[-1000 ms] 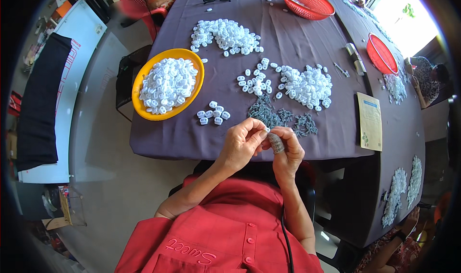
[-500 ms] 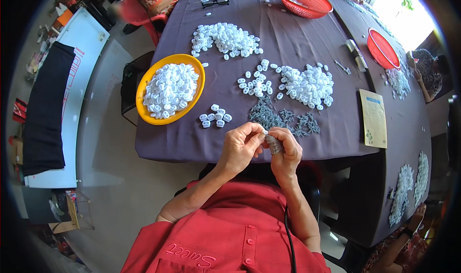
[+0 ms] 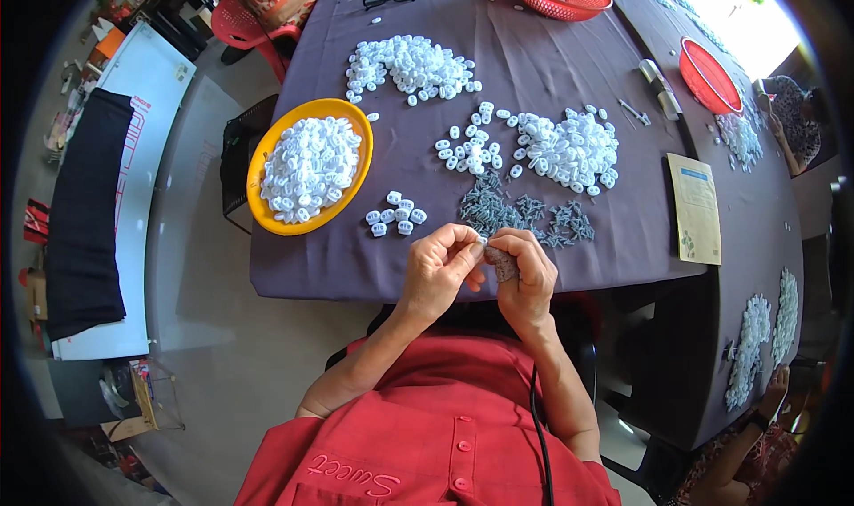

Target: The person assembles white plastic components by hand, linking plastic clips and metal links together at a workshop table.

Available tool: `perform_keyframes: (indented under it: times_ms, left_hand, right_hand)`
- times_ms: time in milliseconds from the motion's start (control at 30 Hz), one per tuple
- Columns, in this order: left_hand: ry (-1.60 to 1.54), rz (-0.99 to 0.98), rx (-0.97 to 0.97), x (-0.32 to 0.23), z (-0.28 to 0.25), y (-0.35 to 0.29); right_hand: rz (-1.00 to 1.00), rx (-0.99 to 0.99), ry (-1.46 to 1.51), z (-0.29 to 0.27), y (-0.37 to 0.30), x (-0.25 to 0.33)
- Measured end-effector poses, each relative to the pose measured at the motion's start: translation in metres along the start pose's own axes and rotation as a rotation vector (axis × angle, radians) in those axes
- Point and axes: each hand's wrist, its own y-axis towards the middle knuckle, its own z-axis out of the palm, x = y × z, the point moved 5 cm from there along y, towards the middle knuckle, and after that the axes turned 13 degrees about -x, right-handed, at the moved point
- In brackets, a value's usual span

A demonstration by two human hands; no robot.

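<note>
Over the table's front edge my two hands meet with fingertips pinched. My left hand (image 3: pixel 436 273) holds a small white piece (image 3: pixel 483 240) between thumb and forefinger. My right hand (image 3: pixel 527 283), one finger wrapped in a greyish covering, is closed against the same piece; anything else in its fingertips is hidden. Just beyond them lies a heap of small grey screw-like pins (image 3: pixel 498 208). White oval pieces with two holes (image 3: pixel 469 153) are scattered behind the pins, beside a larger white heap (image 3: pixel 569 150). Several marked white pieces (image 3: pixel 396 214) form a small group left of my hands.
A yellow bowl (image 3: pixel 255 205) full of white pieces stands at the left table edge. Farther back are another white heap (image 3: pixel 414 65), eyeglasses (image 3: pixel 389 0) and a red basket (image 3: pixel 569 9). A yellow envelope (image 3: pixel 696 210) lies right. Other people sit around the tables.
The whole view has shifted slightly. My hands stay together at the same spot, still pinching the small white piece, with only slight finger movement.
</note>
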Motion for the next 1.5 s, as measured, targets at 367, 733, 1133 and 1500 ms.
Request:
perform_keyframes:
  times_ms: [367,733,1133,1500]
  left_hand:
    - [-0.14,-0.106,0.014,0.02,0.005,0.008]
    - [-0.223,-0.172,0.014,0.029,0.006,0.006]
    - [-0.089,-0.048,0.012,0.023,0.006,0.0]
    - [0.181,0.148,0.03,0.012,0.005,-0.006]
  right_hand:
    - [0.277,0.006,0.153,0.0,-0.009,-0.021]
    - [0.399,-0.025,0.274,-0.003,-0.019,-0.031]
    - [0.267,0.032,0.194,-0.005,-0.015,-0.026]
    - [0.542,0.158,0.154,-0.006,-0.024,-0.034]
